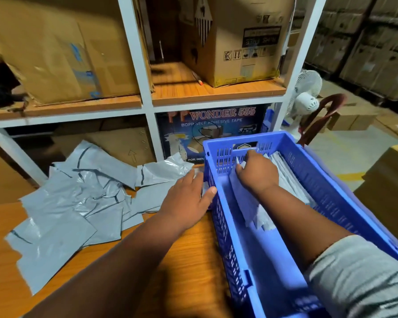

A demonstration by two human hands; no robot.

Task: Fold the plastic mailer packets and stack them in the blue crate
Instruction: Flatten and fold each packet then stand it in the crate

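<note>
A blue slatted crate (354, 203) sits on the right of the wooden table (129, 267). Inside it, folded grey mailer packets (287, 180) stand in a row along the far right side. My right hand (255, 173) is down in the crate, fingers curled over the top of a folded packet (246, 198) at the near end of that row. My left hand (189, 200) lies flat against the crate's left wall, thumb hooked on the rim. A loose heap of unfolded grey mailers (78, 198) is spread on the table to the left.
A white shelf frame (133, 53) with cardboard boxes (239, 42) rises just behind the table. A dark tape carton (211, 131) stands behind the crate. A white fan (306, 97) and a red-brown chair back (319, 115) are at the right.
</note>
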